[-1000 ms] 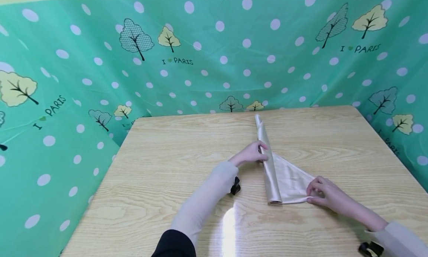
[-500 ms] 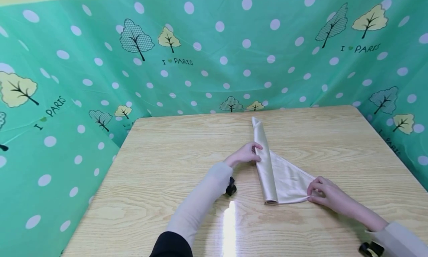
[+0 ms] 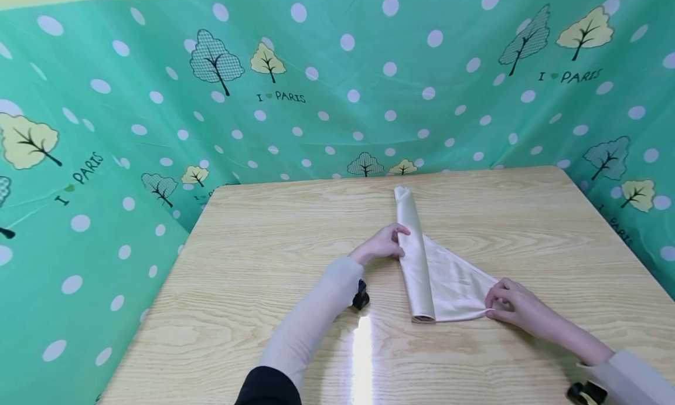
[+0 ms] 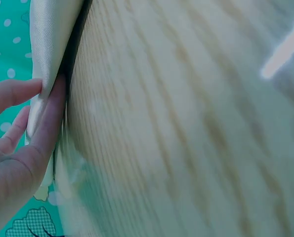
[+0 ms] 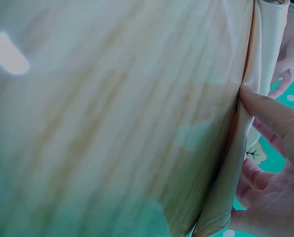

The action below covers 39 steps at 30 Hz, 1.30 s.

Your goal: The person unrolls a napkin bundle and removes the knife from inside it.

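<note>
A shiny champagne-coloured satin cloth [image 3: 456, 282] lies on the wooden table, its left part wound into a long roll [image 3: 416, 270] that points away from me. From the roll, a flat section tapers to the right. My left hand [image 3: 381, 244] grips the roll at its left side, thumb and fingers around the edge. In the left wrist view, satin [image 4: 53, 34] passes between the digits. My right hand [image 3: 522, 311] pinches the right-hand end of the flat section. The right wrist view shows that thumb on the near edge of the cloth [image 5: 223, 192], fingers behind it.
The pale wood-grain table [image 3: 253, 252] stretches to both sides, with a bright light reflection [image 3: 362, 358] near the front. A green dotted curtain [image 3: 316, 100] with trees stands behind and at both sides. Black devices sit at the left wrist [image 3: 361, 295] and right wrist [image 3: 586, 392].
My left hand has moved slightly left with the roll, and the flat section now reaches farther left. The roll's far end has also shifted left. My right hand has stayed in place.
</note>
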Tool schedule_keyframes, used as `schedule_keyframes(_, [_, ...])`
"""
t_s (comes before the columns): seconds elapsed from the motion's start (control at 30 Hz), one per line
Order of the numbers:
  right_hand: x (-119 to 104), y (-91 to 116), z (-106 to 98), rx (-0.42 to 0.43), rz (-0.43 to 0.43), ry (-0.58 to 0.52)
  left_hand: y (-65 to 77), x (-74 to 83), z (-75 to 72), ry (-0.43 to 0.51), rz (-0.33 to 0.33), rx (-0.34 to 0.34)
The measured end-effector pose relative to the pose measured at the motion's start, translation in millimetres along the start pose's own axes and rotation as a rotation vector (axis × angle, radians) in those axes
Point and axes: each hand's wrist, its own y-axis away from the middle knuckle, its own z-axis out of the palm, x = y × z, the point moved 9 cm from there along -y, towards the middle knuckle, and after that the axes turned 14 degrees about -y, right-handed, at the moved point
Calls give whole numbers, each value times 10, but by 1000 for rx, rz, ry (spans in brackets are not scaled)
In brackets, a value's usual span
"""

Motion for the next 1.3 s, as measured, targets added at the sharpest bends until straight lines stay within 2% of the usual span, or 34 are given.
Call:
schedule_keyframes(0.17, [1,4,-6,3,7,-2,43,20,-23,-30,-1,15])
schedule_keyframes(0.23, [8,6,-5,1,15,-3,43,31,-36,-85,10,23])
schedule_keyframes(0.4, [13,8,-5,-1,21,-11,56,97,-116,-306,45,68])
schedule_keyframes(0.47, [8,6,-7,1,14,-13,70,130,-151,-354,53,89])
schedule_keyframes(0.67, [7,0,-3,2,-5,-14,93,222,-187,-356,83,118])
schedule_keyframes(0.93, [-1,-2,-12,9,-22,-7,55,352,-108,-400,149,113])
schedule_keyframes(1.1, [-8,1,-14,12,-25,-4,32,410,-13,-426,175,77])
schedule_keyframes(1.3, [-20,8,15,-2,-37,6,-9,408,91,-527,180,37])
